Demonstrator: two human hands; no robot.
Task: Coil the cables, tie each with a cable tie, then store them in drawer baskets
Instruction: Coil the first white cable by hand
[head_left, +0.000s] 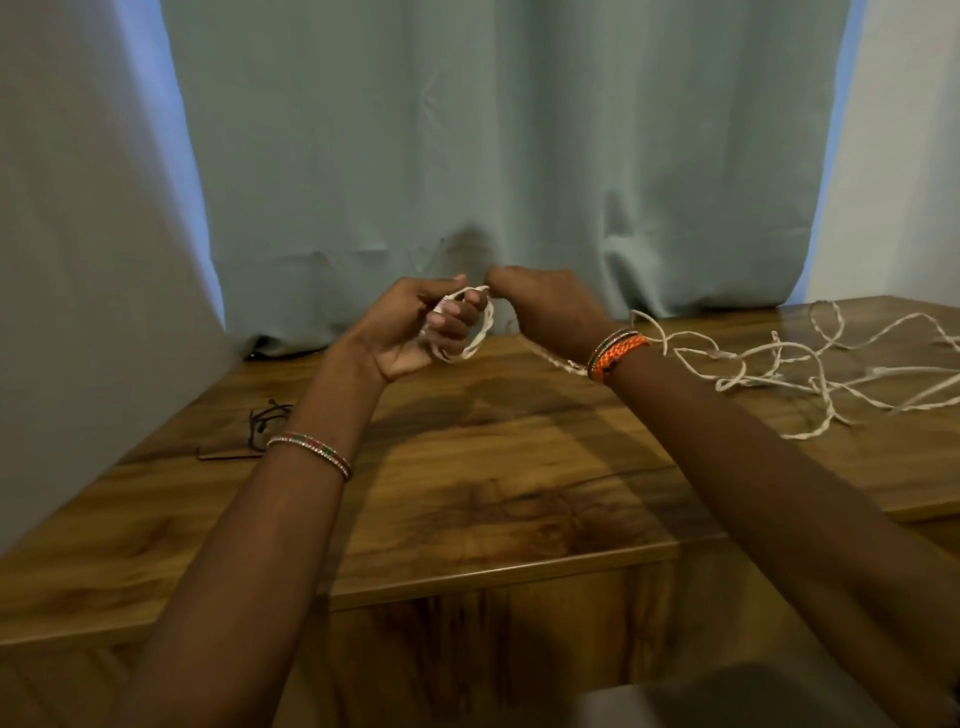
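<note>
The left hand (426, 327) holds a small coil (475, 325) of white cable above the desk (467, 467), fingers curled round the loops in a closed grip. The right hand (540, 301) pinches the strand at the coil's top, while the loose cable (810, 364) trails off across the desk to the right (tangled in places). It looks light, limp and kink-prone, so it is best fed near the coil. Black cable ties (260, 426) lie to the left.

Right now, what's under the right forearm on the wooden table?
Loose white cable trails from beside the orange wristband across the wooden table. Whatever lies directly beneath the forearm is hidden.
</note>
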